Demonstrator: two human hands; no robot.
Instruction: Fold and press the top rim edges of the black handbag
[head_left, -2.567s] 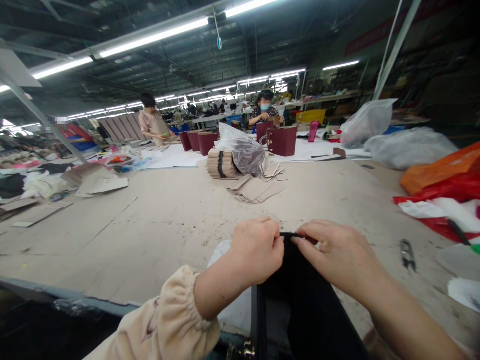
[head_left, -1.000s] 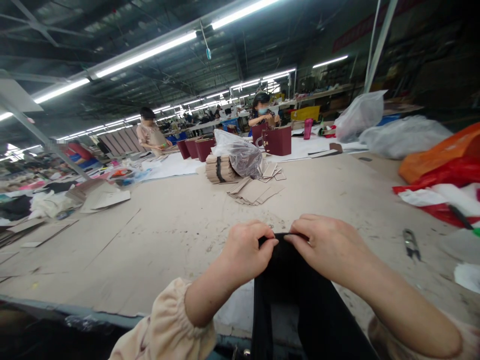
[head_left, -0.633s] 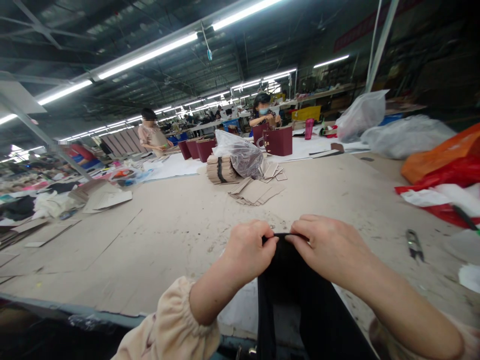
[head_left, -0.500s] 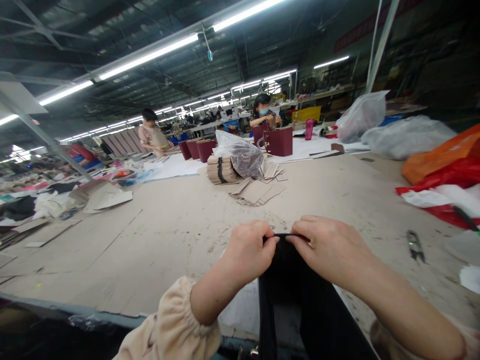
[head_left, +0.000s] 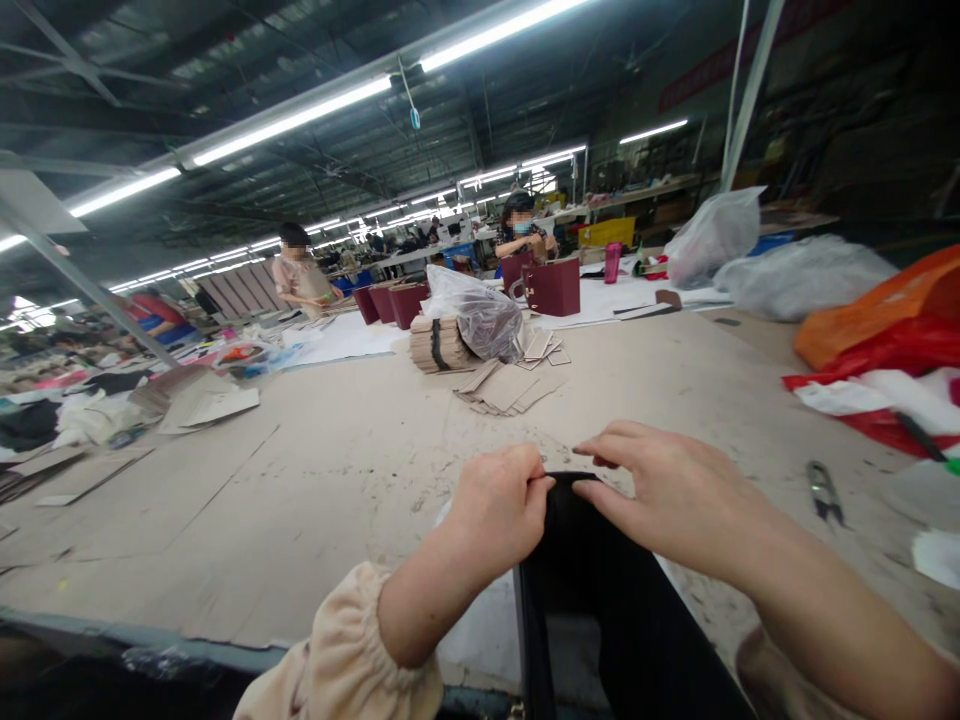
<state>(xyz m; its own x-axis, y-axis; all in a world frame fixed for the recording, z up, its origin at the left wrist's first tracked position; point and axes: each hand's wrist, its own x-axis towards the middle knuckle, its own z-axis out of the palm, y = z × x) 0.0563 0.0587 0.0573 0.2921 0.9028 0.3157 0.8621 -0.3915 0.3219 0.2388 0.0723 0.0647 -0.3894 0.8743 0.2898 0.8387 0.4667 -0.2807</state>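
Note:
A black bag (head_left: 607,610) stands open at the near edge of the worktable, its mouth facing me. My left hand (head_left: 499,510) is closed in a fist, pinching the bag's far top rim. My right hand (head_left: 667,495) grips the same rim just to the right, thumb and fingers pressed on it, with the index finger lifted a little. A cream sleeve covers my left forearm. A white sheet lies under the bag.
Small snips (head_left: 823,490) lie on the table (head_left: 337,450) to the right. Orange, red and white plastic bags (head_left: 885,340) pile at the right. Cardboard stacks (head_left: 442,345) and a clear bag sit mid-table. Maroon bags (head_left: 555,285) and two workers are at the far end.
My hands have stayed on the bag's top rim, working along it. My right index finger has lifted slightly, and my view has shifted a little.

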